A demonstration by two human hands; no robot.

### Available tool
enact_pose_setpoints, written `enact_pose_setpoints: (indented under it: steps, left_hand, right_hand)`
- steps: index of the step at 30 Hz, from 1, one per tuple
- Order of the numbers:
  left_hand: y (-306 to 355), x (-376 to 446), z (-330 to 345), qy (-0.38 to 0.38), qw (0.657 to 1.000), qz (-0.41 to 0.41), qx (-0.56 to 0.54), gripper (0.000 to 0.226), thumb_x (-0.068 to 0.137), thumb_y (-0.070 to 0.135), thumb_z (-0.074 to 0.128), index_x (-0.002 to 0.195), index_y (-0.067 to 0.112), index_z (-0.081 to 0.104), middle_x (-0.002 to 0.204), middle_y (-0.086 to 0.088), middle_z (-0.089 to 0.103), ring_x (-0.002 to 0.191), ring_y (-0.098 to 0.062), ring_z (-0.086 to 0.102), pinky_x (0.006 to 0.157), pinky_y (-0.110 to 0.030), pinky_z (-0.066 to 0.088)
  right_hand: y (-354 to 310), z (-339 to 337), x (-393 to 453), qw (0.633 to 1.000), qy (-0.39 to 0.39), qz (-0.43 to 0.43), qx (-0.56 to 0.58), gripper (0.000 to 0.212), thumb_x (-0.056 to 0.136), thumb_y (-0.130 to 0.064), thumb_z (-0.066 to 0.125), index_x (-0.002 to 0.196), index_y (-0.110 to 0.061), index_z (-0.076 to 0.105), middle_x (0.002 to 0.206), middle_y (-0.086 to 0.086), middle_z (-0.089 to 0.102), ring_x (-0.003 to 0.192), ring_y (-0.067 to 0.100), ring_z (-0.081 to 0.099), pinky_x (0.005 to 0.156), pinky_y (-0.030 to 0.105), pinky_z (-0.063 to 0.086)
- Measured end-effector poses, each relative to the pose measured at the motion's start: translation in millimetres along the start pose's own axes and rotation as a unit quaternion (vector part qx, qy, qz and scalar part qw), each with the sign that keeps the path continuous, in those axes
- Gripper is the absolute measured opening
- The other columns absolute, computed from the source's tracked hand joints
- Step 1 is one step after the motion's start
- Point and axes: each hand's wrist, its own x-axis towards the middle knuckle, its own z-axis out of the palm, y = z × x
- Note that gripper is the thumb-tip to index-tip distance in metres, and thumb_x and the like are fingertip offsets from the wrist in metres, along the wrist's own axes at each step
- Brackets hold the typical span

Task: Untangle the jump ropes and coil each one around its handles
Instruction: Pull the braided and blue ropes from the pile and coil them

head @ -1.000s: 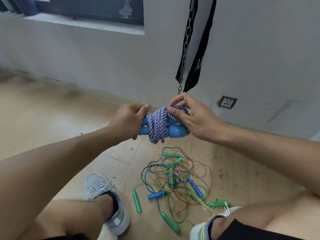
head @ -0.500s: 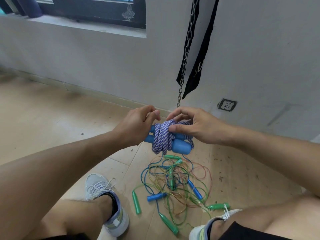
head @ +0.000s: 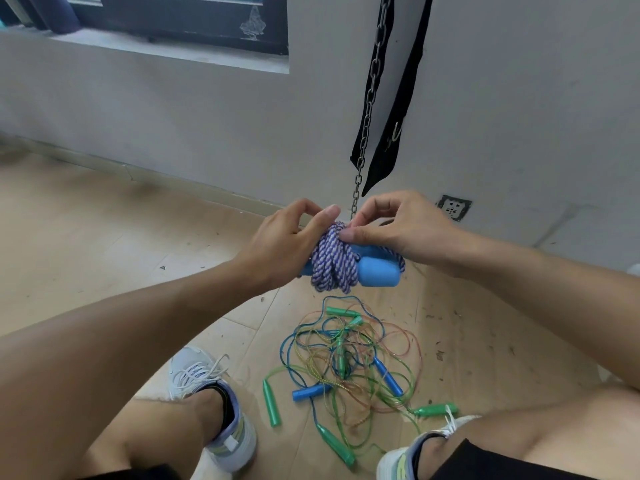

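Hands working a purple-and-white rope wound round two blue handles, held up over the floor.
Left hand grips the bundle's left end, fingers curled; right hand pinches the rope on top — thumb against fingers. Below, a tangle of thin ropes lies on the wooden floor between two shoes.

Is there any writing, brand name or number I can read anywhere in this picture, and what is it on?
No text can be read.
Black strap: a pale mark, too blurred to read.
Window: a white tree-shaped sticker, no letters.
Wall socket: no legible marking.
Jump rope handles and shoes: no lettering visible.
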Motion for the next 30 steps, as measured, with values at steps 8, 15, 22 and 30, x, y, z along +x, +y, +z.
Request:
enact_pose_setpoints:
  steps: [8, 15, 22, 30]
  left_hand:
    - [-15.1, 3.6, 5.2, 0.02, 0.998, 0.014, 0.057, 0.029, 0.105, 0.044, 0.036, 0.11, 0.024, 0.057, 0.069, 0.004, 0.062, 0.067, -0.012, 0.057, 0.062, -0.035, 0.041]
    - [-11.8, 0.1, 8.3, 0.034, 0.995, 0.04, 0.08, 0.021, 0.107, 0.038, 0.034, 0.114, 0.028, 0.051, 0.057, 0.004, 0.054, 0.054, -0.011, 0.05, 0.054, -0.036, 0.04]
    - [-14.6, 4.5, 5.7, 0.035, 0.996, -0.001, 0.077, 0.023, 0.107, 0.031, 0.033, 0.118, 0.024, 0.051, 0.063, 0.003, 0.056, 0.057, -0.012, 0.053, 0.054, -0.034, 0.04]
    - [-20.7, 6.2, -0.4, 0.045, 0.997, -0.027, 0.058, 0.023, 0.106, 0.029, 0.035, 0.122, 0.025, 0.052, 0.062, 0.002, 0.057, 0.055, -0.013, 0.052, 0.054, -0.033, 0.039]
  right_hand:
    - [-4.9, -5.8, -12.0, 0.953, -0.024, -0.097, -0.285, 0.012, 0.085, -0.044, 0.077, 0.089, -0.033, 0.081, 0.113, -0.021, 0.069, 0.102, 0.0, 0.062, 0.091, 0.036, 0.052]
    - [-7.5, 3.6, -11.2, 0.908, 0.0, -0.13, -0.399, 0.016, 0.083, -0.051, 0.071, 0.086, -0.037, 0.078, 0.107, -0.022, 0.066, 0.103, 0.01, 0.053, 0.081, 0.039, 0.052]
    - [-12.1, 5.6, -8.1, 0.882, 0.022, -0.192, -0.43, 0.023, 0.08, -0.049, 0.065, 0.076, -0.028, 0.073, 0.085, -0.013, 0.062, 0.087, 0.012, 0.052, 0.069, 0.034, 0.05]
    - [-1.0, -7.0, -6.5, 0.956, 0.08, -0.156, -0.234, 0.003, 0.082, -0.024, 0.073, 0.08, -0.023, 0.07, 0.086, -0.012, 0.067, 0.074, -0.008, 0.055, 0.064, 0.011, 0.036]
